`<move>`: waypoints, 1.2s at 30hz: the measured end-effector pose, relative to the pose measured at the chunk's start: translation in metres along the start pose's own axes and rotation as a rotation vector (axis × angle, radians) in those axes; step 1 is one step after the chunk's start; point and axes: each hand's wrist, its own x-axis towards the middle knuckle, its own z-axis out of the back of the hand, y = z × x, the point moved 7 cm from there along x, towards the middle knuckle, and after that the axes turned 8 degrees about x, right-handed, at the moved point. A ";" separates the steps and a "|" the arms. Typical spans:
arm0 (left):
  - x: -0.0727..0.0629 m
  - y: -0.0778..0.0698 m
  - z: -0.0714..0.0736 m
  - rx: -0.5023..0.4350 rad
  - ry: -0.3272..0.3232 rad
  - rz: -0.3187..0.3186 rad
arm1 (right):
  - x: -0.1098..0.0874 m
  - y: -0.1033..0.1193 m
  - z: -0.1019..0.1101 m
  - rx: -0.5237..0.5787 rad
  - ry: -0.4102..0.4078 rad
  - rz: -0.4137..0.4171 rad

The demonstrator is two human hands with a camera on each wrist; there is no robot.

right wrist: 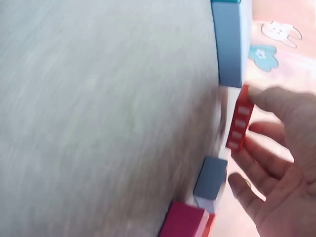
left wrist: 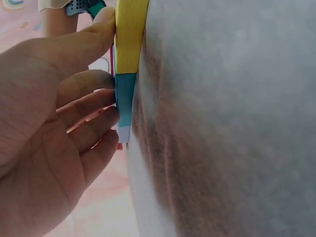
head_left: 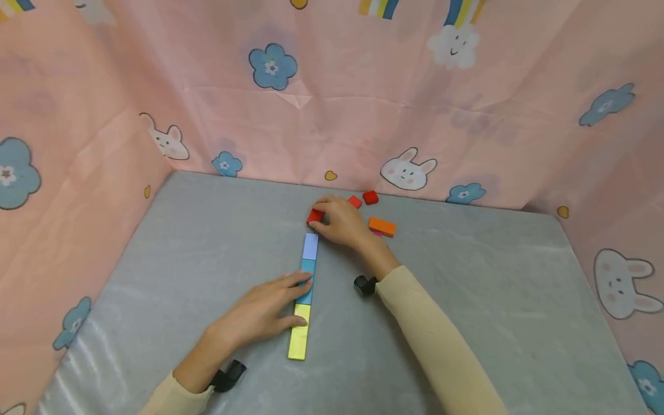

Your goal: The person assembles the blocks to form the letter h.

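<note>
We see a red block (head_left: 314,217), white squares apparently printed (blurry), pinched in right hand (head_left: 339,221) just past yellow-blue-lilac block row (head_left: 298,341); left hand (head_left: 261,305) loosely extended, touching row. Grey table (head_left: 233,225), pink bunny-print drape (head_left: 342,129).

No text, label, brand or number is legible on the coloured rectangular blocks (head_left: 298,343) or pink printed fabric (head_left: 342,115).

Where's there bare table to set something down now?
In the head view, grey tabletop is bare left of the lavender block, out to the left edge, and right of the orange block and right sleeve. Crowded: the back, where the right hand holds a red block near loose blocks, and the row the left hand touches.
</note>
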 end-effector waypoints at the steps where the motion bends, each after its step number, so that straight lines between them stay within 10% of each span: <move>1: 0.000 0.000 0.000 0.002 -0.002 -0.001 | -0.001 0.000 0.000 0.006 0.017 0.008; 36: -0.002 -0.002 0.004 -0.012 0.006 -0.016 | -0.009 0.005 -0.009 0.010 0.170 0.087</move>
